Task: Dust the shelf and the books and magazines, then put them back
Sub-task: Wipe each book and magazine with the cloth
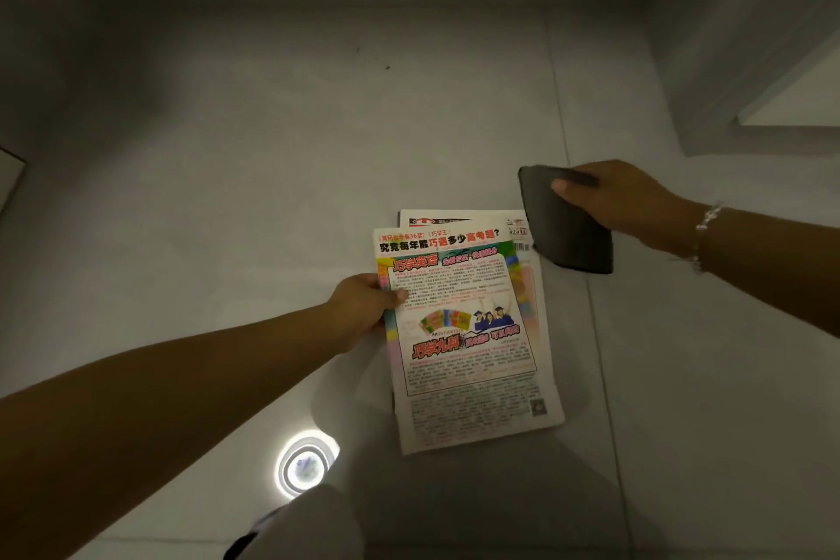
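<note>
Head view: the left hand (370,309) pinches the top magazine (459,323) at its left edge, thumb on the colourful printed cover and fingers curled beneath. The right hand (609,196) grips a dark folded cloth (568,223), thumb on top, holding it over the upper right corner of the magazines; whether the cloth touches the paper I cannot tell. A beaded bracelet (707,223) sits on the right wrist.

At least 2 magazines are in view: the held one lies over a second magazine (482,427), whose edges show above and below it, and the pile rests on a pale tiled floor (272,150). Further layers may hide underneath.

Judging by their look, these are thin, light, floppy paper issues. Held by 1 edge alone, the top one would likely sag and could slide off the glossy one below, so a hold midway along the spine side, with fingers spread under it, seems the safest. Wiping should run away from the held edge so the pages do not crease.

A round reflected light (305,466) glares off the floor near the person's white garment (309,523).
</note>
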